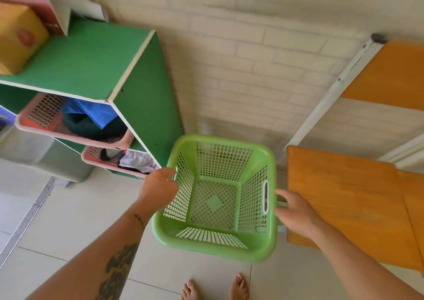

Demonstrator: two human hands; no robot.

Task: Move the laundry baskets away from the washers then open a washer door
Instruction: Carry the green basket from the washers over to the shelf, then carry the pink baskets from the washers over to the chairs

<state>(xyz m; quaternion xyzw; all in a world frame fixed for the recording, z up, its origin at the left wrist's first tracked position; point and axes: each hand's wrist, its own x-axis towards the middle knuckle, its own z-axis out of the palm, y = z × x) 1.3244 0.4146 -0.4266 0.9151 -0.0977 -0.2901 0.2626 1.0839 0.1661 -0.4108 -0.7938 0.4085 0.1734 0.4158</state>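
Note:
An empty light-green plastic laundry basket [215,244] stands on the tiled floor between a green shelf unit and an orange table. My left hand [158,188] is at its left rim, fingers curled at the left handle slot. My right hand [296,215] is beside the right wall of the green basket, just outside the right handle slot [265,196]. Its fingers are apart and hold nothing. Two pink baskets [75,136] [103,163] with clothes sit inside the shelf unit's compartments.
The green shelf unit [146,107] stands at the left, with a yellow box [18,38] on top. An orange table [348,198] with a white frame is close on the right. A brick-pattern wall is behind. A floor drain strip [27,217] runs at the left. My bare feet [215,288] are below.

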